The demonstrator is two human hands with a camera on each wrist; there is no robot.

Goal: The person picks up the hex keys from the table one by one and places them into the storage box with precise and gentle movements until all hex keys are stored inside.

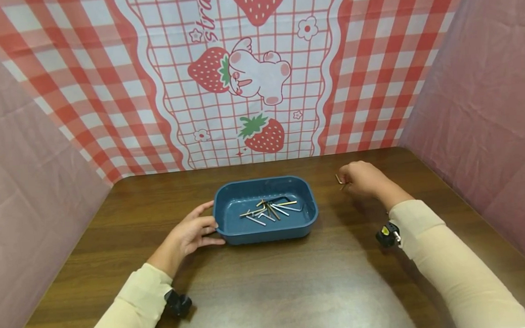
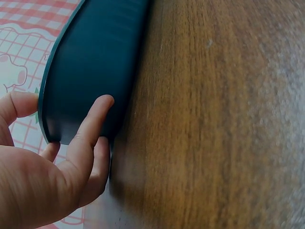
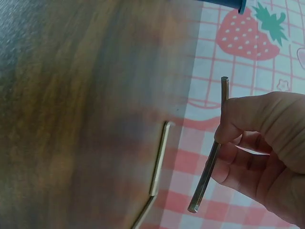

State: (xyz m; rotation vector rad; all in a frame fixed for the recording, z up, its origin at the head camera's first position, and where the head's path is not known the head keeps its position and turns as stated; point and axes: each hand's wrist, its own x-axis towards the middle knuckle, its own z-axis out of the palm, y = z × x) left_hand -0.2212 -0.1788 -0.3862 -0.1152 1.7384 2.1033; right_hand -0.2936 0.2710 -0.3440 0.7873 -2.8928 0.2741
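Note:
A blue rectangular tray (image 1: 266, 236) sits on the table, with several L-shaped hex keys (image 1: 271, 212) in silver, brass and black heaped in it. My left hand (image 1: 192, 232) holds the tray by its left end, the digits spread around the front corner and against the rim. To the right of the tray, just above the tabletop, my right hand (image 1: 362, 178) pinches a metal hex key (image 3: 204, 183) between thumb and fingers. Its bend is hidden by the fingertips. Beside it in the right wrist view, a brass-coloured hex key (image 3: 161, 160) appears to lie on the table.
The brown wood-grain table (image 1: 268, 282) reaches back to a hanging red-and-white checked cloth (image 1: 372, 54) with strawberry prints. Pink fabric walls (image 1: 474, 123) rise on both sides. A small black device (image 1: 386, 235) is strapped at each wrist.

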